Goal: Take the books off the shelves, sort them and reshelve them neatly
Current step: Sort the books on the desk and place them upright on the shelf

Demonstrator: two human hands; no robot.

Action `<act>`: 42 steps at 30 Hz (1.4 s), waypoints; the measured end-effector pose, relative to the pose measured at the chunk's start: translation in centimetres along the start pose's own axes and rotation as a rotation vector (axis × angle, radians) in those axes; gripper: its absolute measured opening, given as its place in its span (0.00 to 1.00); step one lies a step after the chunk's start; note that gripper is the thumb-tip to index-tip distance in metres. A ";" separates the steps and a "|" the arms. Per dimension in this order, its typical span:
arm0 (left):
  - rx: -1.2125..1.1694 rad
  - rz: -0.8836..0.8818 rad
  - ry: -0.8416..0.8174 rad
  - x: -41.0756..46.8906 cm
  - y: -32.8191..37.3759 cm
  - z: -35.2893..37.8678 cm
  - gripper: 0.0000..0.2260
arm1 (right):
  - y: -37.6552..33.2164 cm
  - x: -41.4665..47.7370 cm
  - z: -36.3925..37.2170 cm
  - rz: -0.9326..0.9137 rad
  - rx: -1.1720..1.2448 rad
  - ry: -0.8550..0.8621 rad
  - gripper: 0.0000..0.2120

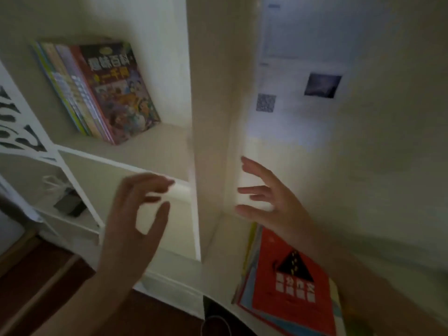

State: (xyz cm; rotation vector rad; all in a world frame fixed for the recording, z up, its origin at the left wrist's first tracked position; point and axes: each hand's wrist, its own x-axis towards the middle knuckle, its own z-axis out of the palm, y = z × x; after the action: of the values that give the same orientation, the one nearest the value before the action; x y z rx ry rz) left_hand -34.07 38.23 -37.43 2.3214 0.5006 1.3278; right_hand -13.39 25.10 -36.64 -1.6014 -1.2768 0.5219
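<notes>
A row of several thin books (97, 90) leans on the upper shelf (150, 144) of a white bookcase, a colourful cartoon cover facing out. A stack of books with a red cover on top (288, 275) lies on a surface at the lower right. My left hand (135, 224) hovers in front of the lower shelf compartment, fingers loosely curved and holding nothing. My right hand (264, 197) reaches forward above the red-covered stack, fingers spread and empty. The whole view is blurred.
A white upright panel (211, 117) of the bookcase divides the view. A dark object and a white bag (68, 200) sit in a low left compartment. Papers with a dark photo (322, 86) hang on the right wall. Dark wooden floor (48, 287) lies below.
</notes>
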 end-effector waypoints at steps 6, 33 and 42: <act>-0.154 -0.148 -0.521 -9.2 0.9 11.4 0.16 | 10.3 -10.4 -5.8 0.398 0.085 0.224 0.31; -0.175 -0.757 -0.853 -12.5 -0.8 23.2 0.38 | 22.6 -18.5 -2.5 0.689 0.237 0.421 0.45; -0.049 -0.756 -0.803 -13.3 -1.6 23.7 0.20 | 22.0 -20.3 -3.7 0.654 0.238 0.422 0.44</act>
State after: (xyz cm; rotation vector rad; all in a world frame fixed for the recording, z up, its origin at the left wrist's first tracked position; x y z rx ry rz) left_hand -19.91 28.75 -58.69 2.0465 0.9005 0.0430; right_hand -6.99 6.00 -59.08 -1.7868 -0.3459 0.6560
